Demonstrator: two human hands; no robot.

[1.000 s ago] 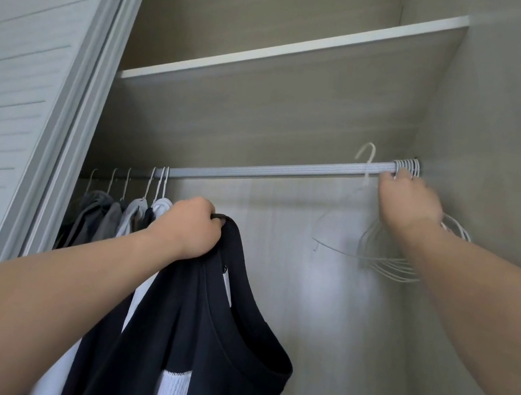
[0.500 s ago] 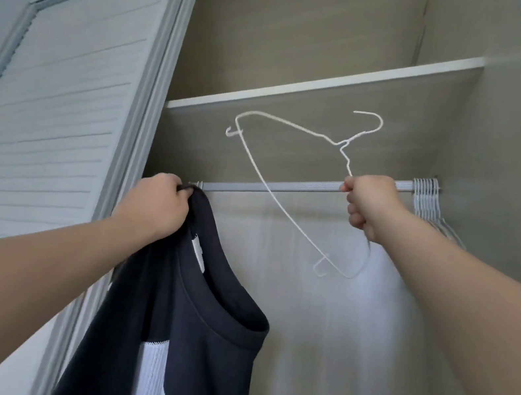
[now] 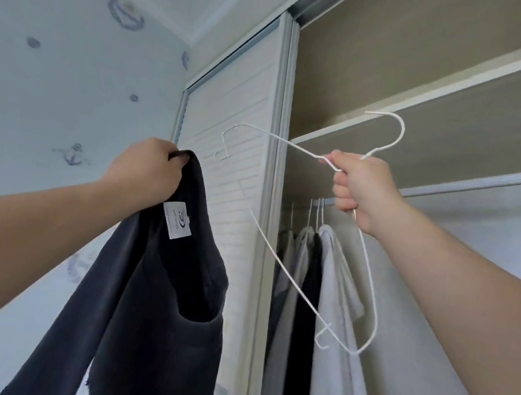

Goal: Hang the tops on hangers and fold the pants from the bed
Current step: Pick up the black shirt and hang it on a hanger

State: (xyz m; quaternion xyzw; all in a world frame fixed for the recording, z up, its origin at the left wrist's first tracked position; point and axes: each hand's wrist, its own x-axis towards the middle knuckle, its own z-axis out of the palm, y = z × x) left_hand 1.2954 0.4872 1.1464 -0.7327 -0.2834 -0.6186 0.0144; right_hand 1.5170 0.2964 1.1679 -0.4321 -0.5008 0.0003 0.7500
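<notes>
My left hand (image 3: 147, 170) grips the collar of a dark navy top (image 3: 164, 302), which hangs down with its white label facing me. My right hand (image 3: 360, 188) holds a white wire hanger (image 3: 279, 260) by its neck, tilted, in the air in front of the wardrobe opening. The hanger's hook points up toward the shelf. The hanger and the top are apart, with the hanger to the right of the collar.
A grey rail (image 3: 484, 183) runs across the open wardrobe under a shelf (image 3: 443, 100). Grey, black and white garments (image 3: 332, 314) hang at the rail's left end. A louvred sliding door (image 3: 229, 129) stands to the left, beside patterned wallpaper (image 3: 50, 56).
My right hand has lifted the hanger off the rail and carried it left. My view has turned left, away from the wardrobe. My left hand still holds the top.
</notes>
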